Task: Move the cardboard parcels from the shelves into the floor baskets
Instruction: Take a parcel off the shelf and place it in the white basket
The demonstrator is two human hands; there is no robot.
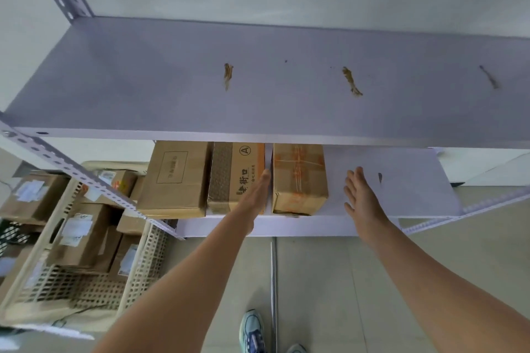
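An upper shelf (143,80) of grey metal is seen from above, with three brown tape scraps (228,76) stuck to its surface; below it a lower shelf (401,180) is seen, on which three cardboard parcels are stood side by side at the left; a cream lattice basket (143,261) is placed on the floor to the left of the rack and is filled with further parcels (80,232); the left parcel (175,178) and the middle parcel (235,178) are set touching, while the right parcel (298,178), bound with orange tape, is set just apart; the left hand (258,192) is held edge-on with fingers straight in the gap between the middle and right parcels, nothing being gripped; the right hand (361,195) is held flat with fingers spread over the bare shelf, near the right parcel but apart from it, nothing being held; a blue shoe (252,329) is seen on the floor tiles.
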